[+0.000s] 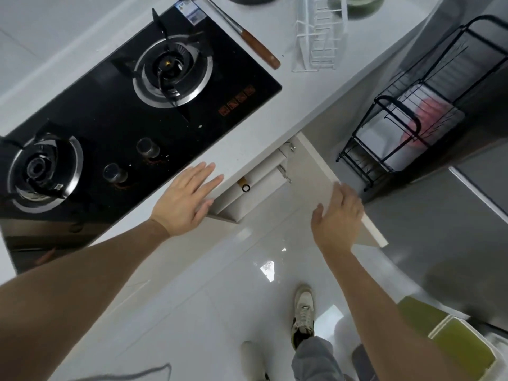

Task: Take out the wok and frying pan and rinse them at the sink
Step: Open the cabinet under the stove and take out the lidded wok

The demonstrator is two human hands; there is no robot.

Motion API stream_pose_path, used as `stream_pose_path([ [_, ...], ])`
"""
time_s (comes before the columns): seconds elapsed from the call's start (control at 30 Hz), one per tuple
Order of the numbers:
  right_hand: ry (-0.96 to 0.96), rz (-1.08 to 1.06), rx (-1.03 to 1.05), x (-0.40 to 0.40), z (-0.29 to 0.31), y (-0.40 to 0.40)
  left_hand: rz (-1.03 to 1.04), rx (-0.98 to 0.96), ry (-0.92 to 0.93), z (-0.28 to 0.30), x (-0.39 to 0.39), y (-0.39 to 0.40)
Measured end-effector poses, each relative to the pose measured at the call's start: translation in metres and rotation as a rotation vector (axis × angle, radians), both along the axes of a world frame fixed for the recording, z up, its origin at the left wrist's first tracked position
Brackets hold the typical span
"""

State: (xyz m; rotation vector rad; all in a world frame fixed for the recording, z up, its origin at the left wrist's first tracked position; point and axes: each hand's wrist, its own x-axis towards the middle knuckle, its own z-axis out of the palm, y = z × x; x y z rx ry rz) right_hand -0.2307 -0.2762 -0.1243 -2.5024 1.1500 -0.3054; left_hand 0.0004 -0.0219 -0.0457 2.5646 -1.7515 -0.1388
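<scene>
My left hand (pixel 187 199) lies flat with straight fingers on the front edge of the white counter (pixel 247 158), beside the black gas hob (pixel 132 105). My right hand (pixel 339 215) rests on the top edge of an open beige cabinet door (pixel 324 171) under the counter, fingers draped over it. In the cabinet gap a wooden handle end with a black ring (pixel 243 185) shows; the pan it belongs to is hidden. A pan with a long wooden handle (pixel 258 48) lies on the counter at the back, its dark body cut off by the frame's top.
A white wire rack (pixel 319 37) stands on the counter at the back right. A black wire trolley (pixel 406 122) with a pink item stands to the right of the open door. Green-lidded bins (pixel 453 342) sit on the glossy floor at lower right. My feet are below.
</scene>
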Motion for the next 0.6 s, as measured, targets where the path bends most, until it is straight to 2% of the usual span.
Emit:
stream_pose_path([
  [0.07,-0.135,0.201,0.074,0.021,-0.006,0.025,-0.006,-0.016,0.019,0.000,0.002,0.001],
  [0.1,-0.167,0.291,0.205,0.035,-0.010,0.042,-0.012,-0.023,0.025,-0.001,0.002,0.001],
  [0.2,-0.041,0.502,0.654,0.086,-0.024,0.093,-0.021,-0.044,0.027,-0.003,0.005,0.002],
  [0.27,0.030,0.626,0.802,0.120,-0.033,0.124,-0.025,-0.050,0.037,-0.006,0.007,0.004],
  [0.37,0.070,0.769,0.889,0.159,-0.052,0.171,-0.014,-0.057,0.045,-0.009,0.008,0.008],
  [0.47,0.110,0.744,0.996,0.163,-0.054,0.192,-0.010,-0.061,0.056,-0.010,0.009,0.008],
  [0.57,-0.100,0.693,0.919,0.149,-0.056,0.186,-0.011,-0.069,0.062,-0.009,0.010,0.005],
  [0.6,-0.106,0.709,0.902,0.139,-0.048,0.181,-0.011,-0.064,0.061,-0.009,0.009,0.006],
])
